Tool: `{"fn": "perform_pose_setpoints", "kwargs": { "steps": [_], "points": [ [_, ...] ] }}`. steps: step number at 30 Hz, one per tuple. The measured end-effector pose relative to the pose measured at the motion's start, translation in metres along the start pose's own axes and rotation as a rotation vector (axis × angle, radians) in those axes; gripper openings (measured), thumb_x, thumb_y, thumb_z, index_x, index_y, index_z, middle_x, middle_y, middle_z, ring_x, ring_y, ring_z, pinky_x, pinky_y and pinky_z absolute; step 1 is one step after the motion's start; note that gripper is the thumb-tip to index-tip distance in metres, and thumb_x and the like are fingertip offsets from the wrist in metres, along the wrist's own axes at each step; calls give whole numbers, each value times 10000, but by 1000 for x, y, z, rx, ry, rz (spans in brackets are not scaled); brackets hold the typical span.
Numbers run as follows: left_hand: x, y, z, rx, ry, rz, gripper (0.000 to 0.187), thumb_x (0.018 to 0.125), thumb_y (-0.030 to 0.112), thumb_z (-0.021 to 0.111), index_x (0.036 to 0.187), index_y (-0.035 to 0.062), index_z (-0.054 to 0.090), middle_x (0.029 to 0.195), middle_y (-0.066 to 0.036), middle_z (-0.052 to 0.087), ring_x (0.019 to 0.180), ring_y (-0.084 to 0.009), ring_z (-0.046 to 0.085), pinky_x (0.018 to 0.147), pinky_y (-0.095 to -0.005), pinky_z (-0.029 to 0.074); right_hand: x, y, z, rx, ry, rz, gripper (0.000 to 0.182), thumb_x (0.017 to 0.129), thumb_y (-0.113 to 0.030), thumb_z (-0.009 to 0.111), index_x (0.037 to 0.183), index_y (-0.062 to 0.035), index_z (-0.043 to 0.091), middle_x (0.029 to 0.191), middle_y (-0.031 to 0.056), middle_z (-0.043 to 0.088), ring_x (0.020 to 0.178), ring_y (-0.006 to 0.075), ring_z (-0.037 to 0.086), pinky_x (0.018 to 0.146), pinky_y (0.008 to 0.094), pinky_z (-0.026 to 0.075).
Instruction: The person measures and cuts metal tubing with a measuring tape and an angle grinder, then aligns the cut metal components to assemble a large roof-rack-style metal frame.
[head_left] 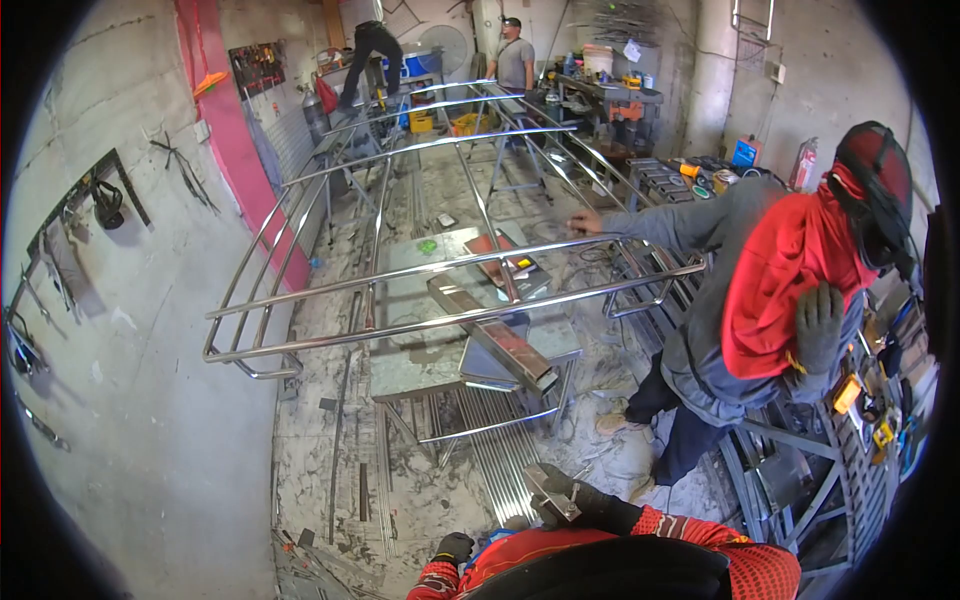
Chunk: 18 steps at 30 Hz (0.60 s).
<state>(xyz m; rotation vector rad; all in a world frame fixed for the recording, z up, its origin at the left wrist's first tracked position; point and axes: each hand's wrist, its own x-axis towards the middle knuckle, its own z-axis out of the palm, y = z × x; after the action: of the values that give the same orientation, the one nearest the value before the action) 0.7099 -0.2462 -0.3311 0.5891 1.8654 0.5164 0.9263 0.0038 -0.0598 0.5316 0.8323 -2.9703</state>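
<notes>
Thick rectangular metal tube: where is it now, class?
In the head view, the tube slants over the low table near the middle, beyond the wearer's right hand and left of the person in the red scarf.

Pink pillar (225, 130) beside a tool rack (257, 68)
A fire extinguisher (804, 163) stands near a blue box (745, 153); a round fan (446, 46) stands behind.

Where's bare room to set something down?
For the metal piece in the right hand, the near-left corner of the table looks bare, bordered by its left and near edges and the grey plate under the rectangular tube. A narrower bare strip lies between tube and right edge. Crowded: the table's middle and far side, where a red item lies.
</notes>
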Motion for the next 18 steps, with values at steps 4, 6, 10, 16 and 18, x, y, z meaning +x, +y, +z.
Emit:
{"fn": "perform_pose_setpoints", "kwargs": {
  "steps": [4,6,10,16,18],
  "points": [
    [19,-26,-2,328,-18,496,223,859,182,633,988,18,711,813,-133,723,679,-237,707,617,-376,583,-1,0,3,4,13,-8,601,915,-358,642,1412,-215,335,844,98,574,623,220,598,593,381,526],
    [22,-28,-1,389,-74,283,219,853,195,653,997,40,709,872,-116,734,726,-230,716,672,-368,588,-2,0,5,8,23,-14,605,914,-359,643,1414,-213,334,841,97,574,621,220,598,591,383,527],
    [9,-15,-4,169,-61,176,215,818,170,691,1008,74,716,965,-87,738,835,-232,723,771,-356,585,-3,1,6,14,37,-23,610,913,-361,644,1417,-211,333,835,97,573,619,220,597,589,386,528],
    [12,-19,-4,767,-68,412,262,791,162,724,1044,95,717,1010,-58,735,887,-225,717,824,-346,575,-3,0,13,-1,60,-42,645,900,-368,684,1424,-180,359,851,39,535,646,167,534,546,372,482],
    [22,-29,0,306,-80,132,311,763,179,756,1060,95,714,1010,-54,735,885,-223,718,816,-347,576,-3,0,15,-3,67,-42,647,893,-354,685,1423,-177,358,847,40,532,637,166,529,541,362,482]
  ]
}}
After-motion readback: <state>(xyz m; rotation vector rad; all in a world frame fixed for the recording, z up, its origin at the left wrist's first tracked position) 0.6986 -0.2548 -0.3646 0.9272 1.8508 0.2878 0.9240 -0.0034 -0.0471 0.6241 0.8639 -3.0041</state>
